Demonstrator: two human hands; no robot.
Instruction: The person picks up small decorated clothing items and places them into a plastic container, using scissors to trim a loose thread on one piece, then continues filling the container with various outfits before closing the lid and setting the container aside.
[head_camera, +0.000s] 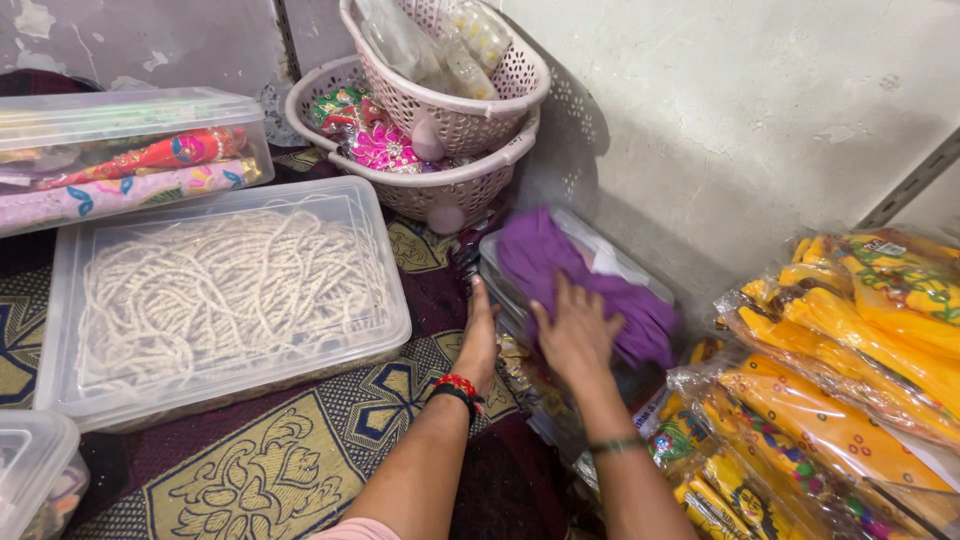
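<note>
Big clear tub of white cord (225, 290) at 9 o'clock, narrow carpet gap beside. Small lidded container (600, 262) against wall, yellow packets (850, 390) crowding at 3 o'clock. Purple cloth (585, 280) atop lid. Right hand (578, 335) flat, unclenched, pressing cloth. Left hand (480, 335) unclenched, edge-on against container's left side.

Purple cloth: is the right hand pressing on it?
Yes, the right hand lies flat on the purple cloth, which is spread over a lidded clear box.
</note>
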